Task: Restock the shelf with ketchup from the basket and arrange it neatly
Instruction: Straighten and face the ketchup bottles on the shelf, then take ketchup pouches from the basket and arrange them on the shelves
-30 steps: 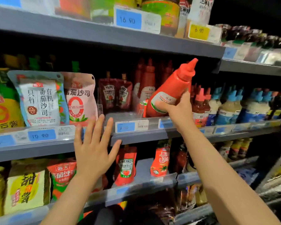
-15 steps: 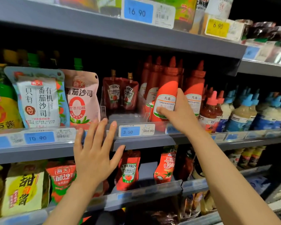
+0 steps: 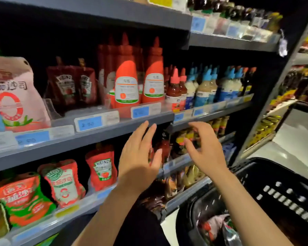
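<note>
Starting from the left end of the middle shelf (image 3: pixel 100 134): you've got the big pink pouch (image 3: pixel 12 96) sitting at the front edge, then the dark spouted pouches (image 3: pixel 73 86) set further back, and a bare strip of shelf in front of them. Right of that are the ketchup bottles (image 3: pixel 126 82), two upright at the front edge with labels facing out and more lined up behind, right next to the small red-capped sauce bottles (image 3: pixel 176 89).

Your left hand (image 3: pixel 139 157) is below the shelf lip with fingers straight and spread, holding nothing. Your right hand (image 3: pixel 204 150) is also empty, fingers loosely curled, not gripping anything, hanging above the basket (image 3: pixel 274 185) down at the lower right.

So I'd say the step now is going back for another one. The basket looks like it has something red and packaged at the bottom, too blurry to say exactly what. Grab around the body, not the nozzle cap, bring it up upright, and slot it in line with the front row, label forward. Watch the neighbours, tall squeeze bottles probably tip easily if nudged.
</note>
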{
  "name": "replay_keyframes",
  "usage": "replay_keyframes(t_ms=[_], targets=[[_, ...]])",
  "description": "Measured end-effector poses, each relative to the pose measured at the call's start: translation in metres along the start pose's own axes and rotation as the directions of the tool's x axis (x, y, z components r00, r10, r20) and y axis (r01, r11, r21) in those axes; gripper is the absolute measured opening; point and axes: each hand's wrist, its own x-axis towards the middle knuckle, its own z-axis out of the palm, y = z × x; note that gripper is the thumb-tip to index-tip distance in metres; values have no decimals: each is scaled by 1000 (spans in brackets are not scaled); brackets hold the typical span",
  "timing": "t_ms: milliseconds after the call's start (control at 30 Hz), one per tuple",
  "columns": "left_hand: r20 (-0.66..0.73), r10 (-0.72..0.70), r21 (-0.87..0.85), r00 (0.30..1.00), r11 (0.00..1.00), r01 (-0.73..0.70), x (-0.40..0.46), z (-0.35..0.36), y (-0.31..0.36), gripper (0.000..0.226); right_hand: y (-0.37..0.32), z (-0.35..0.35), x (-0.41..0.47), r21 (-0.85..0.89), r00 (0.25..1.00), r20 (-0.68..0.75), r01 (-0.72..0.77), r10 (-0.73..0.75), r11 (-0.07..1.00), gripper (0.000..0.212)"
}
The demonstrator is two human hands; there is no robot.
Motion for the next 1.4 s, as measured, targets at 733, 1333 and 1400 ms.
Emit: replay_keyframes(t_ms=[733,1333,1400], targets=[[922,231,-310,310,922,234,-127,335,179,62,303,-43,-291,266,-232,-48,-941,972,-211,70],[959,204,-274,198,847,456,-181,484,232,76,340,-6,-299,674,-323,-197,-730,926,-111,62],[957,192,-262,217,893,365,-182,482,230,68,341,-6,-299,687,-338,-184,-716,923,-126,61]])
